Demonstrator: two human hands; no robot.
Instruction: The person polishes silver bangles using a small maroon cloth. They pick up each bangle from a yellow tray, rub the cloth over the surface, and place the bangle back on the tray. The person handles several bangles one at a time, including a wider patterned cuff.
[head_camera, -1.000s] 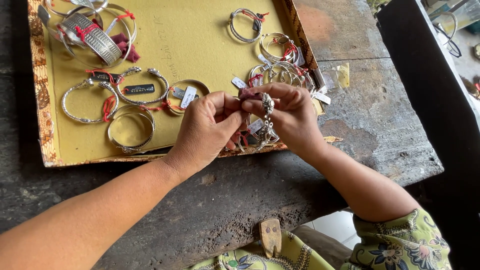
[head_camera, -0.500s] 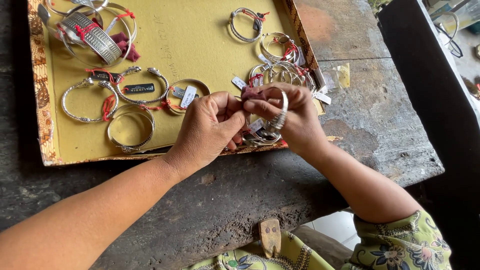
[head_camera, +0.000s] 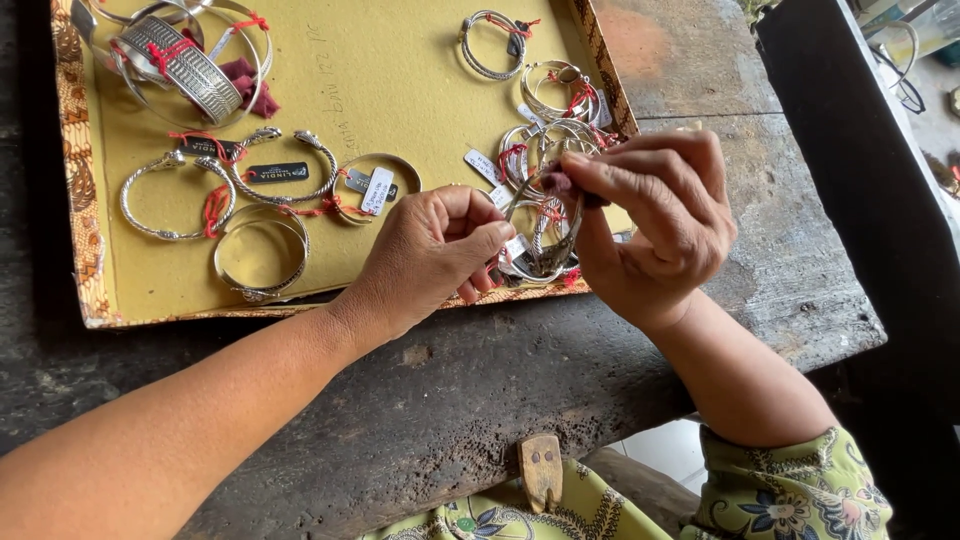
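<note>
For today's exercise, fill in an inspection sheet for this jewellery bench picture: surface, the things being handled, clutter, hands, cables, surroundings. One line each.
Surface: worn grey workbench, with a shallow tray lined in yellow lying on it.
Things in hand: a silver bangle held between both hands above the tray's near edge.
Clutter: tagged silver bracelets with red ties spread over the tray; a small pile at its right side.
Hands: left hand pinches at the bangle's lower side; right hand grips its top.
Cables: nothing seen.
Surroundings: small wooden peg at the bench's front edge; dark gap on the right.
</note>
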